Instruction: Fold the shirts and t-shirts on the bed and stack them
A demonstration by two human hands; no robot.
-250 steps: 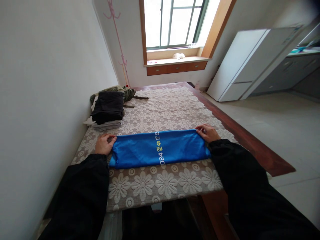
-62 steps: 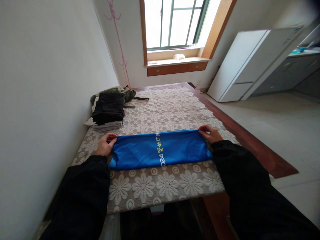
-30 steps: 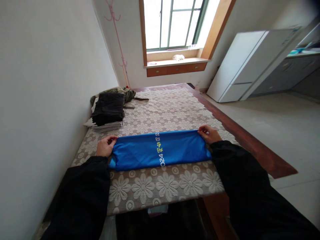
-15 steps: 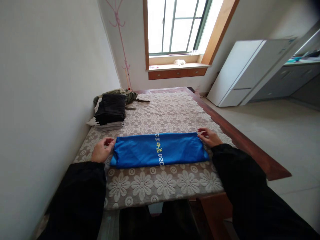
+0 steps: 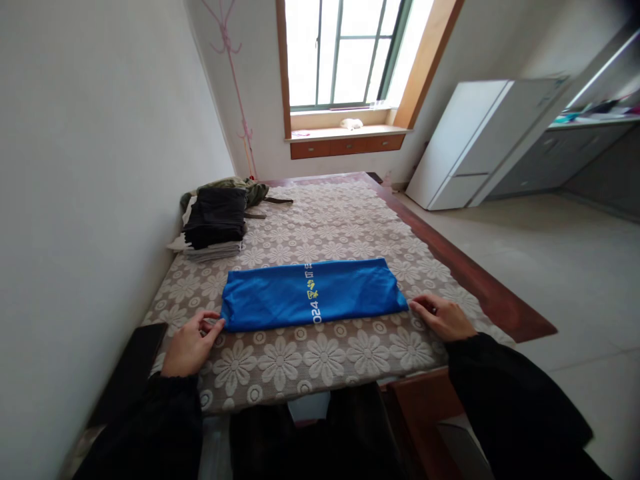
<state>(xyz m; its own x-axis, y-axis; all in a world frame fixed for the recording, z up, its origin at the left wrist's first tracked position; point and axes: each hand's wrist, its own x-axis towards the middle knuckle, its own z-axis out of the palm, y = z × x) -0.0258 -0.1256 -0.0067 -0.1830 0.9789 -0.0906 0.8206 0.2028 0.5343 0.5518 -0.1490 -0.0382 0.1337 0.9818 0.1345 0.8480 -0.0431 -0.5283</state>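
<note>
A blue shirt [image 5: 275, 297], folded into a long flat strip, lies across the near part of the table. White and yellow printing runs over its middle. My left hand [image 5: 193, 341] pinches the near left corner with thumb and fingertips. At the opposite end, my right hand [image 5: 443, 317] has its thumb and fingers closed on the near right corner. The shirt rests flat on the tablecloth [image 5: 330, 227], which has a white flower pattern.
A stack of folded dark clothes [image 5: 215, 217] sits at the far left, with an olive green strapped item [image 5: 257, 192] behind it. A dark flat object [image 5: 127, 370] lies by my left forearm. The wall borders the left side; a white fridge [image 5: 457, 147] stands beyond the table.
Both hands have moved from the shirt's upper side ends toward me, down to its near corners. The right hand also shifted outward. The view has turned slightly right.
</note>
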